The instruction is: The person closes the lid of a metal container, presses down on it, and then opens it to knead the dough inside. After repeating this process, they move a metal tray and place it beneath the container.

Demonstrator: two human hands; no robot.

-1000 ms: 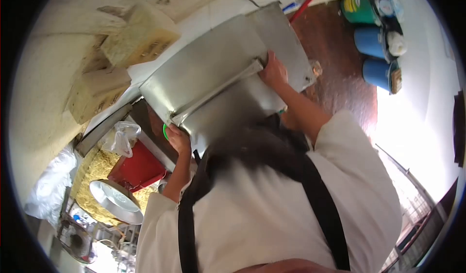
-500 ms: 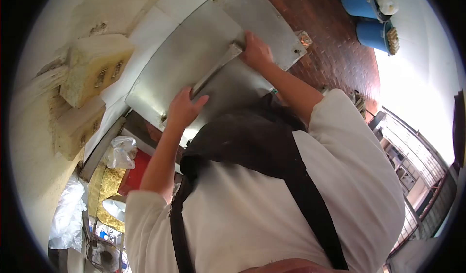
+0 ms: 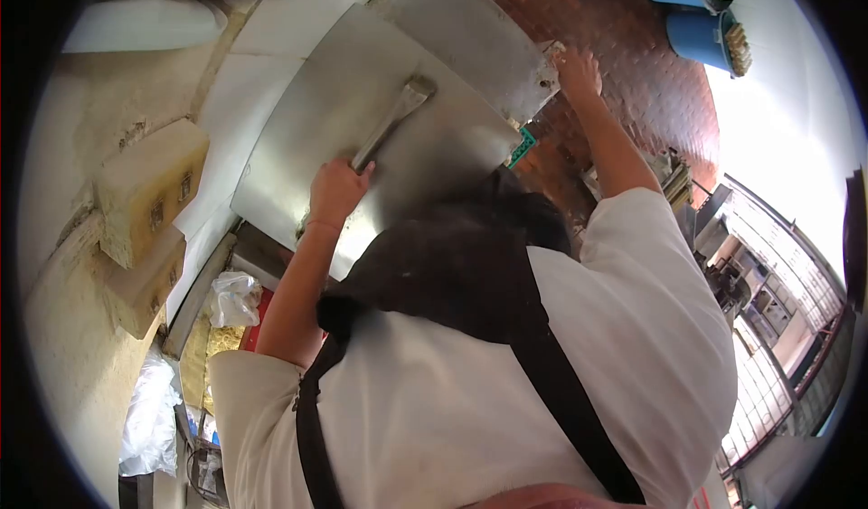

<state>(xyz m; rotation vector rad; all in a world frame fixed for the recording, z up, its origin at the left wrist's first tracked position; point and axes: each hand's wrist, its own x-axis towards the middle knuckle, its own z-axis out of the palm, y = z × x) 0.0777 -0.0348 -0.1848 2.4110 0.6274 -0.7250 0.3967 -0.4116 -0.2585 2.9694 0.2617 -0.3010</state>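
Note:
A grey metal bar with a flattened far end (image 3: 416,90) lies across the smooth metal sheet (image 3: 307,120). The fingers of my left hand (image 3: 337,191) close round the bar's near end. My right hand (image 3: 580,73) is off to the right, over the brick floor, beside the corner of a second, duller metal surface (image 3: 470,43). Its fingers are stretched out, right next to a small pale and orange thing (image 3: 550,54) at that corner. My dark apron (image 3: 443,265) hides the near side of the sheet.
Blue buckets (image 3: 698,41) stand on the reddish brick floor (image 3: 633,84) at upper right. A green plastic piece (image 3: 522,147) shows at the sheet's right edge. Yellowish blocks (image 3: 154,193) jut from the left wall, with plastic bags (image 3: 237,298) below.
My right hand has left the bar's far end and swung right to the corner of the duller surface. My left hand stays at the near end. The view has shifted slightly.

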